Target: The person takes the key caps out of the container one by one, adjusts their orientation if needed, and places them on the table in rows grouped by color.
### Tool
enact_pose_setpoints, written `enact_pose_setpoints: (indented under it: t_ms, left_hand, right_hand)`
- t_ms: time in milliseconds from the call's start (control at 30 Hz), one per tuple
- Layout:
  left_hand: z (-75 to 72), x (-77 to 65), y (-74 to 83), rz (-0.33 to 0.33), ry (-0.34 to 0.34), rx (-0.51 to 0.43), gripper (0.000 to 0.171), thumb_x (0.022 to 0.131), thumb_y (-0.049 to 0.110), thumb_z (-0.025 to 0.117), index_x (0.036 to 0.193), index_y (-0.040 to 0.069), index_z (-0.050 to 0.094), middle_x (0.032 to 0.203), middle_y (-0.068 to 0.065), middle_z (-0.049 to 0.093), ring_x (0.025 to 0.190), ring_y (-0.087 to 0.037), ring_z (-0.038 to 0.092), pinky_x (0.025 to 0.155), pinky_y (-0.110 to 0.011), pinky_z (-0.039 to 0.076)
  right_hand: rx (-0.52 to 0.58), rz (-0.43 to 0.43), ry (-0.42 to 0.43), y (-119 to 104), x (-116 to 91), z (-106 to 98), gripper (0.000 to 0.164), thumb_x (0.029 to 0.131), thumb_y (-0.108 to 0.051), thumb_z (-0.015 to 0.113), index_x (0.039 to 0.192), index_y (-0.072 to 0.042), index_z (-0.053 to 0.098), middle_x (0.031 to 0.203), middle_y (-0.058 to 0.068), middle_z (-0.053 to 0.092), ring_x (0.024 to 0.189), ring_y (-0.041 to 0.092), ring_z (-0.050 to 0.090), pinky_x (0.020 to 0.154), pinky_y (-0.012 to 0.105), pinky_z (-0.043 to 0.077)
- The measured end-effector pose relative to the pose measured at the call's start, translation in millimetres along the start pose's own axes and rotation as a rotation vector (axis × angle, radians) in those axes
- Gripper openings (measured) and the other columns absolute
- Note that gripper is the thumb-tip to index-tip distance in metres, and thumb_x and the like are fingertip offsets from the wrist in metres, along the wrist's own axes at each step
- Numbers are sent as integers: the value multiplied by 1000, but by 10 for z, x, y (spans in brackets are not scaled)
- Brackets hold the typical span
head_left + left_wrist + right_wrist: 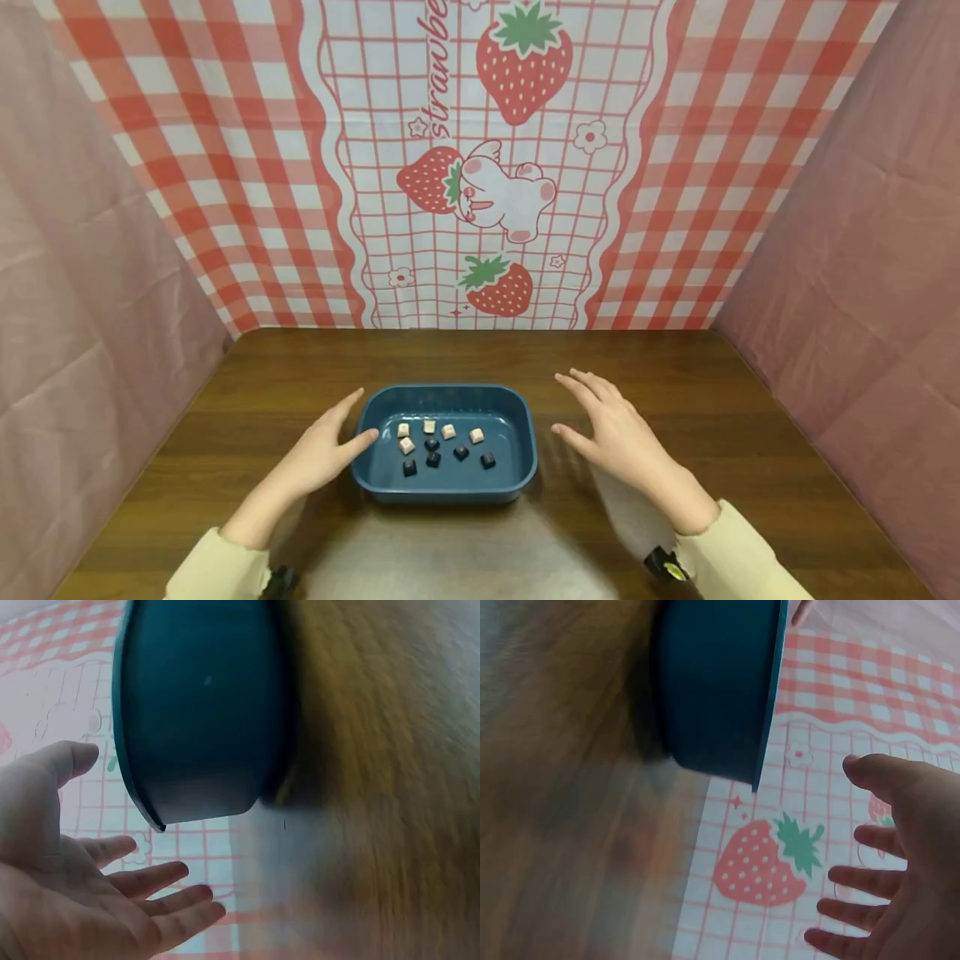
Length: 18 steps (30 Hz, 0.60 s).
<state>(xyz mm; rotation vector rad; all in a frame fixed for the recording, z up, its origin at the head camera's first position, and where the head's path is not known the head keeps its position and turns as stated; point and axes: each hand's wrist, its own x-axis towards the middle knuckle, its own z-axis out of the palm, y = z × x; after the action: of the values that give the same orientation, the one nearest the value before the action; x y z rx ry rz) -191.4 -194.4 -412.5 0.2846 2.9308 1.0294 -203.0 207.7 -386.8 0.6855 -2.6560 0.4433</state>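
Note:
A blue rectangular tray [450, 491] with rounded corners rests on the wooden table, its long side facing me. Inside it lie several small cream-white cube-like pieces [448, 432] and several small black ones [461, 452], scattered mostly left of its middle. My left hand [321, 450] is beside the tray's left end, fingers spread and thumb near the rim; the left wrist view shows a gap between that hand [90, 892] and the tray [206, 705]. My right hand [618, 437] hovers apart from the right end, fingers extended and holding nothing.
The brown wooden table [750, 467] reaches back to a red-and-white checked strawberry cloth [517, 192] hanging behind it. Pink fabric [97, 275] hangs along the left side, and more pink fabric [862, 250] along the right.

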Motion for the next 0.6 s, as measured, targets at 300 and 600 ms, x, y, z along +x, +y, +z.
enact_pose_setpoints:
  t_ms: [300, 600]
  left_hand:
    - [27, 171, -65, -118, -35, -439, 62, 93, 18, 57, 145, 1, 29, 137, -30, 43, 122, -41, 47, 91, -46, 48]
    - [94, 192, -256, -162, -123, -768, 62, 95, 11, 53, 148, 6, 22, 147, -25, 30, 123, -37, 44, 85, -41, 51]
  right_hand:
    - [62, -109, -30, -216, 371, 185, 61, 79, -37, 75, 132, -15, 54, 130, 9, 54, 120, 27, 49, 94, 46, 46]
    - [143, -136, -115, -352, 532, 495, 59, 80, -32, 75, 133, -18, 54, 130, 4, 54, 118, 22, 50, 92, 42, 48]
